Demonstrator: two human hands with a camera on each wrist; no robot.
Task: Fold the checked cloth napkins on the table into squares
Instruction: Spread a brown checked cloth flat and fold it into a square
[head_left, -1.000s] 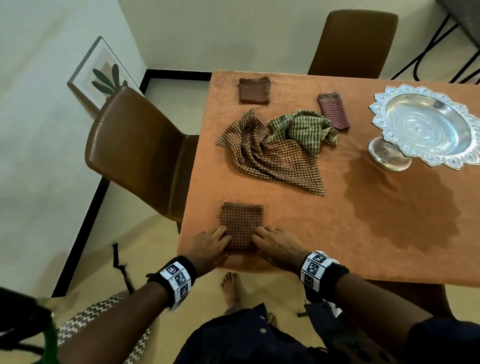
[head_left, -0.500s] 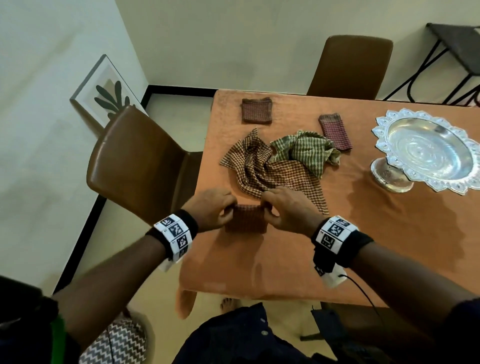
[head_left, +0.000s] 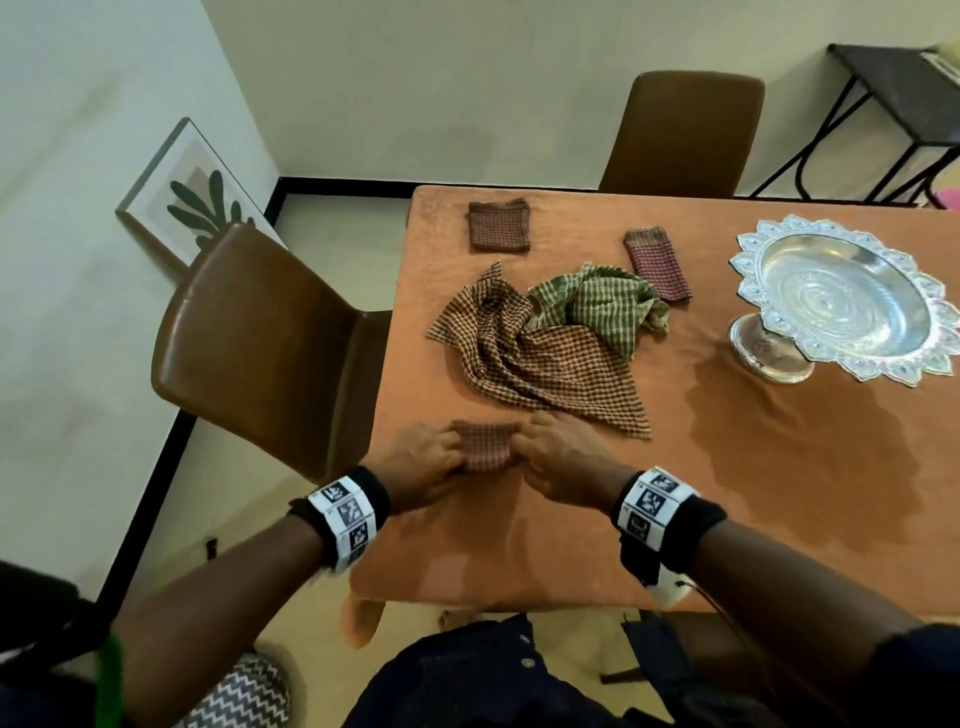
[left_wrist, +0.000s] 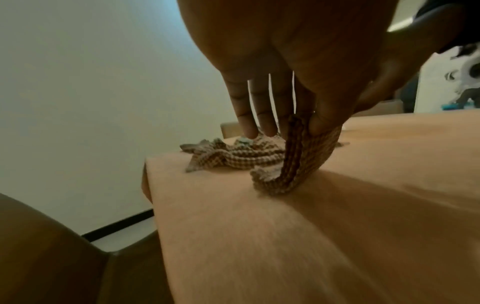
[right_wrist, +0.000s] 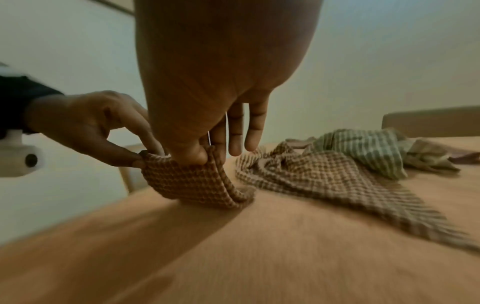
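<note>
A small folded brown checked napkin (head_left: 485, 446) hangs between my two hands just above the orange table (head_left: 779, 493). My left hand (head_left: 423, 460) pinches its left edge, thumb against forefinger. My right hand (head_left: 558, 460) pinches the right edge the same way. In the right wrist view the napkin (right_wrist: 192, 185) sags with its lower fold touching the table. The left wrist view shows the napkin (left_wrist: 293, 164) edge-on under the thumb. Behind lie a crumpled brown checked napkin (head_left: 530, 358) and a crumpled green checked napkin (head_left: 597, 306).
Two folded napkins lie farther back, one brown (head_left: 498, 226) and one reddish (head_left: 657, 265). A silver pedestal bowl (head_left: 841, 306) stands at the right. Brown chairs stand at the table's left side (head_left: 260, 353) and far end (head_left: 680, 135). The table's left edge is close to my left hand.
Both hands went from pressing the folded napkin flat near the front edge to pinching its sides and carrying it away from me, toward the crumpled napkins.
</note>
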